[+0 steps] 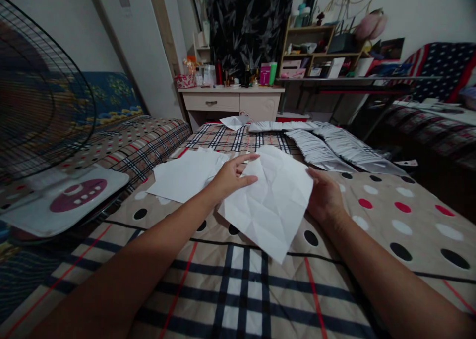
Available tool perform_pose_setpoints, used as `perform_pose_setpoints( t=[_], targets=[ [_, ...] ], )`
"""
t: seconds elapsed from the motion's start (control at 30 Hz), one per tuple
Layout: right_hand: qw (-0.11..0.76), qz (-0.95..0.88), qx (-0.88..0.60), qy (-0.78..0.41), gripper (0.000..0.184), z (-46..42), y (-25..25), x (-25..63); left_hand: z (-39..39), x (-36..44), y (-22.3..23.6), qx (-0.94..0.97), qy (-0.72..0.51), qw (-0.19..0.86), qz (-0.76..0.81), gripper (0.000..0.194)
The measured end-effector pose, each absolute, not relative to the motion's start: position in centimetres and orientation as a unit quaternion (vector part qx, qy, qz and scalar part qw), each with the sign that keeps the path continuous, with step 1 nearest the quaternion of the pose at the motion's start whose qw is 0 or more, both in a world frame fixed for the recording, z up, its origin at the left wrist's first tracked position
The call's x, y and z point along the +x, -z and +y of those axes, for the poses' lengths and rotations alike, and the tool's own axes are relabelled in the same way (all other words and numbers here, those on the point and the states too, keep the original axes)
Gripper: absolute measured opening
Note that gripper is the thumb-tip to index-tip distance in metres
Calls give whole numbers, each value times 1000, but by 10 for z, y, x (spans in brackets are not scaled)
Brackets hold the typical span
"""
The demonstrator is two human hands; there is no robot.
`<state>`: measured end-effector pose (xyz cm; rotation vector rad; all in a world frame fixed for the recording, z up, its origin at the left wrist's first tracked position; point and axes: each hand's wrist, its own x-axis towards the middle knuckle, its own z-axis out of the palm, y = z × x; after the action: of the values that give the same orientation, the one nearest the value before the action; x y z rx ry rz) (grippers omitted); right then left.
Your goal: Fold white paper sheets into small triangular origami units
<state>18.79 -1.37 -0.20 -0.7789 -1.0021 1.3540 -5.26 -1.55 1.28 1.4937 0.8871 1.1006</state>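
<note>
A creased white sheet of paper (pixel 271 195) is held up between my two hands above the bed. Its surface is crossed by fold lines, and one corner points down toward me. My left hand (pixel 234 176) pinches its left edge between thumb and fingers. At the right edge, my right hand (pixel 324 193) grips the sheet, with some fingers hidden behind it. To the left lies a pile of flat white paper (pixel 182 173). Farther back on the bed rest a folded white paper piece (pixel 235 122) and rows of stacked folded paper (pixel 316 148).
The bedspread (pixel 238 289) has plaid bands and dots. A standing fan (pixel 40 91) with a white base (pixel 70 195) is at the left. Beyond the bed are a white dresser (pixel 223 101) and a wooden shelf (pixel 308 54) full of small items.
</note>
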Motion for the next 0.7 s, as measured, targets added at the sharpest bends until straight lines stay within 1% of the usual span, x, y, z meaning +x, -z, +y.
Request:
perform_pose_setpoints(
  t=[0.1, 0.13, 0.17, 0.2, 0.3, 0.43, 0.5, 0.53, 0.57, 0.6, 0.7],
  targets=[
    [593, -343, -316, -656, 19, -13, 1, 185, -10, -51, -11, 613, -550, 403, 400, 48],
    [587, -337, -314, -666, 22, -14, 1, 183, -10, -51, -11, 611, -566, 374, 408, 41],
    [580, -342, -315, -669, 24, -15, 1, 181, -9, -51, -11, 608, -575, 357, 415, 37],
    [573, -355, -317, -667, 27, -16, 1, 179, -9, -52, -11, 603, -580, 352, 420, 38],
    [553, -400, -327, -654, 28, -19, 3, 174, -10, -51, -13, 579, -592, 376, 416, 55],
    [558, -410, -346, -633, 23, -20, 7, 172, -11, -50, -15, 557, -610, 401, 396, 83],
    [569, -412, -346, -622, 22, -19, 8, 172, -11, -49, -16, 555, -617, 406, 383, 91],
    [577, -416, -344, -614, 22, -19, 9, 173, -11, -49, -17, 559, -619, 404, 375, 90],
    [588, -420, -343, -601, 22, -18, 10, 173, -11, -49, -18, 570, -618, 396, 369, 84],
    [602, -423, -345, -583, 22, -18, 11, 174, -12, -50, -20, 586, -615, 379, 367, 73],
    [659, -447, -353, -492, 13, -16, 12, 178, -17, -50, -29, 660, -602, 271, 357, 26]
  ],
)
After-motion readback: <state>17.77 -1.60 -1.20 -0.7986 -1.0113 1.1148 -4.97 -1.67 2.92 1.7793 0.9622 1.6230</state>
